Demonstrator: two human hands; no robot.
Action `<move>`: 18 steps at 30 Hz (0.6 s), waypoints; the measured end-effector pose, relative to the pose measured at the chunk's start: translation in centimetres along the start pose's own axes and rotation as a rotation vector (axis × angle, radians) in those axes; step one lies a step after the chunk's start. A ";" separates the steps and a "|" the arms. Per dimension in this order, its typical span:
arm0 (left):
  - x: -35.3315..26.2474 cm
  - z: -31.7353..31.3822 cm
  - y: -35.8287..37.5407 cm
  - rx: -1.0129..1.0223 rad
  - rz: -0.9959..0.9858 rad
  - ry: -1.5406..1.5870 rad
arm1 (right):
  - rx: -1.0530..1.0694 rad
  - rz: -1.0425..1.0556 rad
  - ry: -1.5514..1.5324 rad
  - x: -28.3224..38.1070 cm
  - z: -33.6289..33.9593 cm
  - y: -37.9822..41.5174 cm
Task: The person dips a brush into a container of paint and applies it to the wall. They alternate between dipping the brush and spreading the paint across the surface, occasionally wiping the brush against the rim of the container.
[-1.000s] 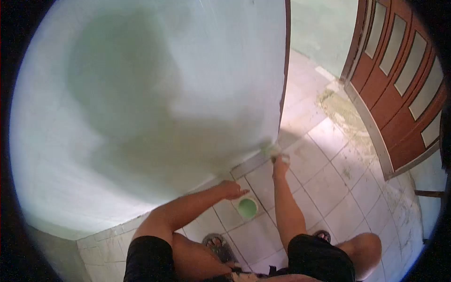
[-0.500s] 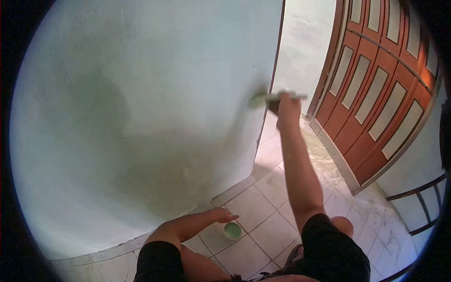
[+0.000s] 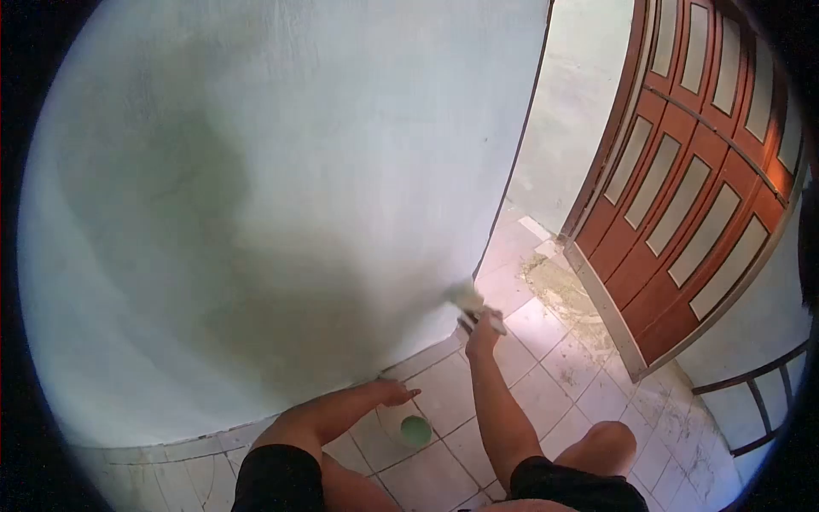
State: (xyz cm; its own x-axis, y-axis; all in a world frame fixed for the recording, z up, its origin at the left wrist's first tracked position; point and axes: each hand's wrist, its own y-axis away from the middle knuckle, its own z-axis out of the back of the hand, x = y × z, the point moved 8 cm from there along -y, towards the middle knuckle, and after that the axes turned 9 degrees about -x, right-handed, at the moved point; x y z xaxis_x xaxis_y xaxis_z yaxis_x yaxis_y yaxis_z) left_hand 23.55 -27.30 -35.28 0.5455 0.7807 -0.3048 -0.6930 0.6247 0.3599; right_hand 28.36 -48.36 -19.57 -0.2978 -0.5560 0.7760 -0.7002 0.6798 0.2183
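My right hand (image 3: 485, 333) is closed round the handle of a wide paintbrush (image 3: 466, 297). Blurred by motion, the pale bristles are at the lower right edge of the pale green wall (image 3: 392, 171), apparently touching it. Low in the view, my left hand (image 3: 394, 392) has its fingers curled at the rim of a pale paint container (image 3: 392, 423). Light green paint (image 3: 415, 431) shows inside it. Most of the left fingers and the container's underside are hidden.
Light floor tiles (image 3: 444, 392) run along the foot of the wall. Past the wall's edge is an opening, with a reddish-brown panelled door (image 3: 682, 188) to the right. Stains mark the floor (image 3: 567, 290) by the door. A dark curved metal frame (image 3: 751, 375) stands at far right.
My right hand and the paintbrush have come down along the wall's right edge, from mid-height to near the floor. My left hand stays by the paint container. The view has shifted slightly.
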 end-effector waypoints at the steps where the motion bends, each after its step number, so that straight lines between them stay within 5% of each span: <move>1: 1.0 -0.7 -0.7 -0.031 0.037 0.019 | -0.011 -0.019 0.003 -2.8 1.5 -2.2; 3: 0.3 -0.4 0.3 0.067 0.068 0.048 | -0.009 -0.092 0.402 -8.7 7.6 -4.9; 5: -3.0 3.8 2.9 0.178 0.072 0.029 | -0.308 -0.017 0.817 -7.6 10.0 -5.4; 7: -2.5 4.4 3.3 0.192 0.095 -0.019 | -0.241 -0.096 0.241 -8.5 8.0 -8.6; 8: -2.1 4.2 3.2 0.159 0.076 -0.056 | -0.093 -0.029 -0.093 -0.8 2.2 -2.5; 11: -0.2 1.4 2.7 0.065 -0.036 -0.045 | 0.074 0.056 -0.518 4.4 -1.2 -2.6; 12: 0.5 1.0 2.5 -0.036 -0.123 -0.003 | 0.150 0.093 -0.527 5.3 -2.4 -2.1; 16: 2.0 -1.2 4.1 0.142 -0.238 -0.184 | 0.254 0.083 -0.377 0.5 -2.7 -0.9; 18: 0.4 2.3 6.5 0.315 0.147 0.025 | 0.118 0.009 -0.293 -5.5 2.4 -1.9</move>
State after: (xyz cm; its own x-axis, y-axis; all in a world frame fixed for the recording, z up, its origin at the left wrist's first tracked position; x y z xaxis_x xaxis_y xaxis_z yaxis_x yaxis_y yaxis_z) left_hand 20.39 -22.89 -31.09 0.4366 0.8643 -0.2497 -0.5815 0.4829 0.6547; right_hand 29.77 -47.74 -25.66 -0.4667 -0.6760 0.5703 -0.7618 0.6348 0.1290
